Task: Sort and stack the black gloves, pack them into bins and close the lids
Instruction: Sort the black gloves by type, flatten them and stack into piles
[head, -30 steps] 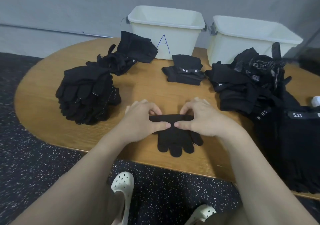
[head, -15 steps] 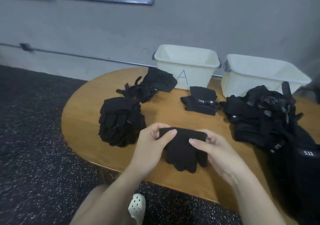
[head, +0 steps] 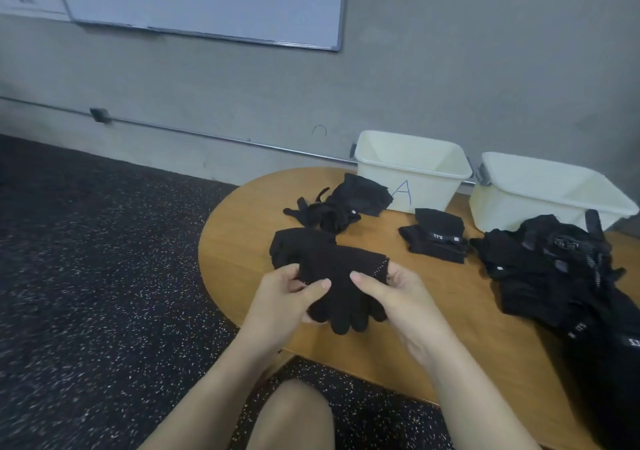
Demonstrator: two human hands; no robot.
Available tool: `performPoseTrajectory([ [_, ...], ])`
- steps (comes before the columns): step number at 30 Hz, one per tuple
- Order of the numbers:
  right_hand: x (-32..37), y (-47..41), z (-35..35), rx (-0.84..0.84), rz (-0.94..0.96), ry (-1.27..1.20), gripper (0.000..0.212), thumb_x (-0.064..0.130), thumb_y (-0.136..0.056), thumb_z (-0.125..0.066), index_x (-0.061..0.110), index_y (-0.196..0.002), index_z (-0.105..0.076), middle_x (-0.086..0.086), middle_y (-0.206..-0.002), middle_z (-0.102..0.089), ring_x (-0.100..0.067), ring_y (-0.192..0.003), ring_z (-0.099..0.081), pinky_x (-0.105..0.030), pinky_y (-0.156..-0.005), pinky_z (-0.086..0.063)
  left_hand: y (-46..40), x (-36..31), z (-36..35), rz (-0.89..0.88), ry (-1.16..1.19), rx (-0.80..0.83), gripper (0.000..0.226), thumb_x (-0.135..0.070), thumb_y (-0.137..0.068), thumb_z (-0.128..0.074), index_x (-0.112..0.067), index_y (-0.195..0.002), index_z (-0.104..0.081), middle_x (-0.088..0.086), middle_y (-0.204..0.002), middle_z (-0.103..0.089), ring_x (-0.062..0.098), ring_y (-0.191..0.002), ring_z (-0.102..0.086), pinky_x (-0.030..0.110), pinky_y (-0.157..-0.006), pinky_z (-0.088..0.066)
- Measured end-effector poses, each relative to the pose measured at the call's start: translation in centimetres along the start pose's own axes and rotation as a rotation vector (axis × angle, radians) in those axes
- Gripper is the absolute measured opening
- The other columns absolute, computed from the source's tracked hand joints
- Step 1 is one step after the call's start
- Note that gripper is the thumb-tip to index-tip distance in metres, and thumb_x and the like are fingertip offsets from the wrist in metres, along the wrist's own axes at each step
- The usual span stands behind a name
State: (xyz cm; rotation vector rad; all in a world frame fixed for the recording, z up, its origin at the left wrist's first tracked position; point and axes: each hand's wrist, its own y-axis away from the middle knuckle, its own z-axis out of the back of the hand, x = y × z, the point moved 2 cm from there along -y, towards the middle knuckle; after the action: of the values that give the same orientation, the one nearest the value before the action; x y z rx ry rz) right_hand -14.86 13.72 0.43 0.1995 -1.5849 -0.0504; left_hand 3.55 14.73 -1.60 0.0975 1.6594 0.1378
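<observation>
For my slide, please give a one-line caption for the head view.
Both hands, left and right, hold a black glove above the table, near sorted piles and two open bins.

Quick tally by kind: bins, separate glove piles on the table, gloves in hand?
Bins: 2, the bin marked A and the plain bin.
Glove piles on the table: 4, near-left, far-left, middle, right.
Gloves in hand: 1, gripped by left hand and right hand.
Total: 7.
</observation>
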Motion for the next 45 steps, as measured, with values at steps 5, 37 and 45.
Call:
performPoseTrajectory([
  [5, 0.2, -1.1, -2.3, -0.051, -0.073, 0.031, 0.014, 0.009, -0.095, -0.071, 0.014, -0.108, -0.070, -0.001, -0.098, -0.080, -0.011, -0.083, -0.076, -0.021, -0.063, -0.056, -1.6, -1.4, 3.2, -0.004, -0.059, -0.026, 0.016, -0.006, -0.098, -0.066, -0.011, -0.112, -0.071, 0.003, -0.097, -0.080, 0.021, -0.089, -0.078, 0.035, -0.067, -0.063],
  [37, 0.4, -8.9, -4.3, -0.345, 0.142, 1.000, 0.037, 0.061, -0.089, -0.061, 0.030, -0.107, -0.065, 0.018, -0.103, -0.066, -0.010, -0.098, -0.063, -0.031, -0.077, -0.048, -8.9, -1.0, 8.3, 0.003, -0.558, -0.032, 0.019, -0.051, -0.097, -0.063, -0.033, -0.095, -0.067, -0.013, -0.076, -0.071, 0.008, -0.068, -0.068, 0.010, -0.058, -0.044],
  [45, -0.7, -8.8, -6.7, -0.093, 0.469, 1.195, 0.062, 0.052, -0.106, -0.022, 0.020, -0.153, -0.047, 0.005, -0.164, -0.034, -0.010, -0.155, -0.017, -0.032, -0.125, -0.017, -8.9, -0.4, 8.3, -0.327, -0.834, -0.066, 0.054, -0.048, -0.109, -0.030, -0.021, -0.154, -0.044, -0.008, -0.161, -0.035, 0.010, -0.151, -0.027, 0.029, -0.125, -0.020],
])
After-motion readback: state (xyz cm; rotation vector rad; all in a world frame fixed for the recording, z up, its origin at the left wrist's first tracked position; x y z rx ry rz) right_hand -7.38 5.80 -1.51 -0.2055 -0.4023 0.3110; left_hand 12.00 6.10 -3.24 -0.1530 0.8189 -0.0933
